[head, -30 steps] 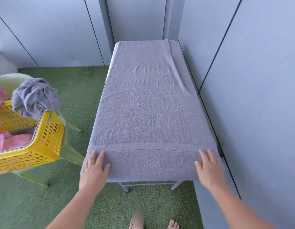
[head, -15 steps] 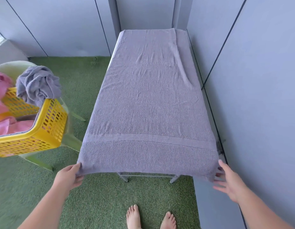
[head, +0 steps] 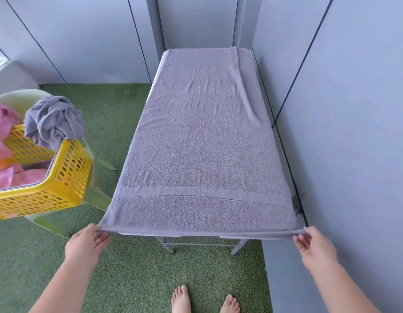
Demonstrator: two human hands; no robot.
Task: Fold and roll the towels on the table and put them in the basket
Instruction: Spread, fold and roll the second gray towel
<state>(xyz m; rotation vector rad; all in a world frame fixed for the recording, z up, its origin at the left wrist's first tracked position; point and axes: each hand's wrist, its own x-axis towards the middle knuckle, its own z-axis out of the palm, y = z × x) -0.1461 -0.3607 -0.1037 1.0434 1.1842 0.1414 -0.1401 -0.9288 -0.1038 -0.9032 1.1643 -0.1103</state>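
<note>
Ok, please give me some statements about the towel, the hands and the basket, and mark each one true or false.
1. The left hand and the right hand each pinch a near corner of the grey towel. True.
2. The grey towel is rolled up. False: it lies spread flat over the table.
3. The yellow basket is on the person's left side. True.
4. The yellow basket is empty. False: pink towels lie in it, and a crumpled grey cloth hangs over its rim.
</note>
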